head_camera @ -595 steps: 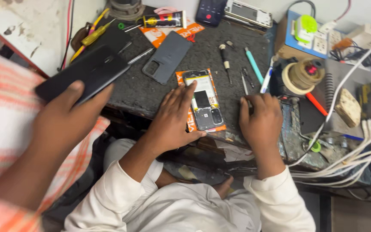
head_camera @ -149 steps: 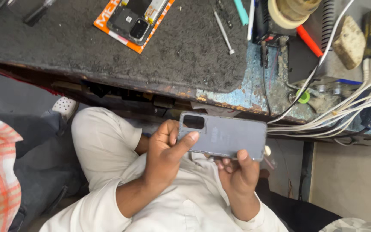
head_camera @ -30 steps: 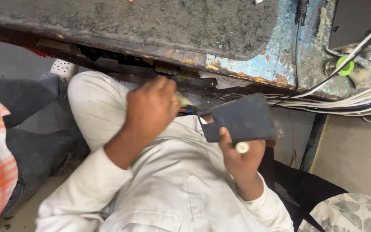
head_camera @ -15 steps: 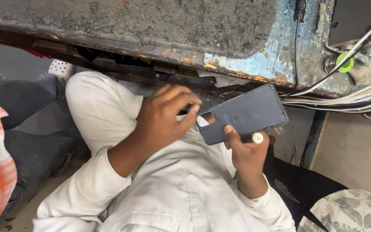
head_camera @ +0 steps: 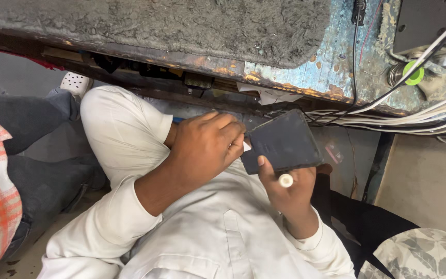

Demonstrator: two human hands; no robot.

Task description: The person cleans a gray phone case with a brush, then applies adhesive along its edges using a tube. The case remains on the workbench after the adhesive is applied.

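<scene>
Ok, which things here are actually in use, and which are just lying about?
In use:
- phone, held by the right hand
- left hand, fingers at the phone's left edge
- small white cap, against the right hand; how it is held, I cannot tell

Lying about:
- grey mat on the bench
- white cables
- green ring
- patterned cloth

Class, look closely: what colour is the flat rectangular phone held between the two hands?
The phone is dark grey, almost black; the head view shows it plainly.
</scene>
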